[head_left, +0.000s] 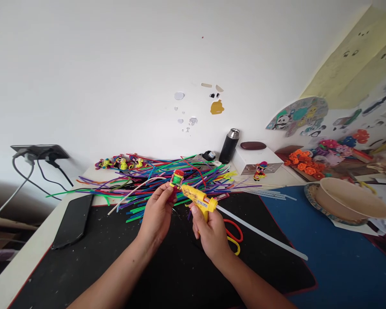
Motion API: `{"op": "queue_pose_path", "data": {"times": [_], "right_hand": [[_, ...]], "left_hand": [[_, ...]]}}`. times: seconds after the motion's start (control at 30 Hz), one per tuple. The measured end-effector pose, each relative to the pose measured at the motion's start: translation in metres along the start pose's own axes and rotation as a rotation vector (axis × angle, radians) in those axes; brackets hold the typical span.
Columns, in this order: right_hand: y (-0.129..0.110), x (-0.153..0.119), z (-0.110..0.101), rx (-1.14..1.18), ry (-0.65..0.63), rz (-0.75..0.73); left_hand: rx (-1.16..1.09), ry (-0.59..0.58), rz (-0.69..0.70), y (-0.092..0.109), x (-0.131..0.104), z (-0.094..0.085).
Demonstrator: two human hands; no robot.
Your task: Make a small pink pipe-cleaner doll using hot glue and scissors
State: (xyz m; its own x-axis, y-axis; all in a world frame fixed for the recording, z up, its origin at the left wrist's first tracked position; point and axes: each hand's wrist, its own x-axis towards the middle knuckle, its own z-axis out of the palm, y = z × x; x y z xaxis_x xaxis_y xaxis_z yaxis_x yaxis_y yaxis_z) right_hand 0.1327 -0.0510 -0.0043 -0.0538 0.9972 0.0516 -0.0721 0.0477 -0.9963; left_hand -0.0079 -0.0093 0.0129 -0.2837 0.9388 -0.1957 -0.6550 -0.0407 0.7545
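Note:
My left hand (160, 210) pinches a small figure (177, 177) made of red, green and yellow pipe cleaners, held upright above the pile. My right hand (209, 229) is wrapped round the grip of a yellow glue gun (197, 198). The gun's nozzle points left and is at or very near the figure; whether they touch is hard to tell. A long translucent glue stick (263, 234) sticks out of the gun's rear. Behind both hands lies a spread of many-coloured pipe cleaners (154, 182). Scissors with red and yellow handles (239, 234) lie beside my right hand.
A black phone (72, 223) lies at left on the black mat (116, 266). Several finished figures (122, 162) stand at the back left. At the back right are a black flask (229, 146), a white box (260, 159) and another figure (260, 171). A bowl (350, 199) sits far right.

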Motion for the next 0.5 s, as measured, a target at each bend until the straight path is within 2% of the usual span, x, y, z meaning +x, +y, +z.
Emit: {"op": "queue_pose_path", "data": {"times": [0.27,0.5], "right_hand": [[0.005,-0.0019,0.002,-0.033,0.006,0.003],[0.0074,-0.0055,0.001,-0.049,0.012,-0.037]], "left_hand": [[0.021,-0.022,0.007,-0.0006,-0.0036,0.0006],[0.12,-0.054,0.138,-0.0021,-0.0035,-0.0024]]}}
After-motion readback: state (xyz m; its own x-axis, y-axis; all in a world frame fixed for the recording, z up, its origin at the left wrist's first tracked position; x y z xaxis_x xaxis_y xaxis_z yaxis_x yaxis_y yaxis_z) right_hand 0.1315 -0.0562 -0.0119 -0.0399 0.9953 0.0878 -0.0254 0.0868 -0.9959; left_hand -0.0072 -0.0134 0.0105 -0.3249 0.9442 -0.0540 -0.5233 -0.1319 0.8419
